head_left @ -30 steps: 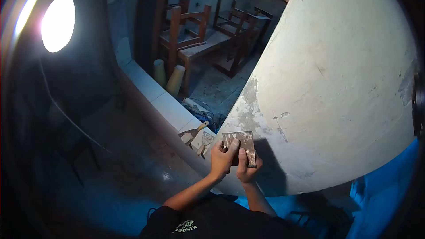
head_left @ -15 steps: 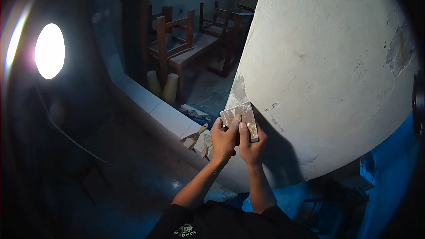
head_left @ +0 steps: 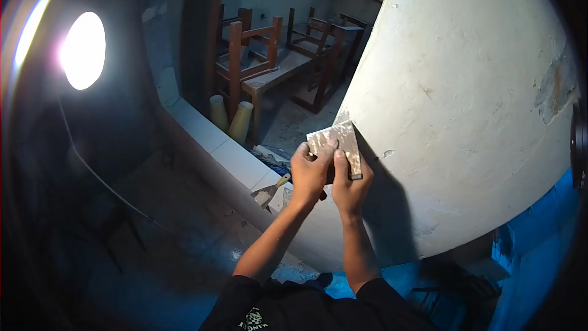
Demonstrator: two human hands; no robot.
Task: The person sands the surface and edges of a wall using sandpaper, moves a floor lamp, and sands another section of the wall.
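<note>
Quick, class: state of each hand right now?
Left hand: closed, holding the smeared flat plate, thumb on its face.
Right hand: closed, holding the same plate.

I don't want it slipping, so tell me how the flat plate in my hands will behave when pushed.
The plate is probably stiff: its edges look straight and unbent. Its patchy, pale-streaked face may drag unevenly rather than glide.

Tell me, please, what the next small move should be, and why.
I'd suggest the left hand and right hand perhaps ease the flat plate slightly upward along the edge of the wall: both grip it, and a worn-looking patch shows just above its top edge.
</note>
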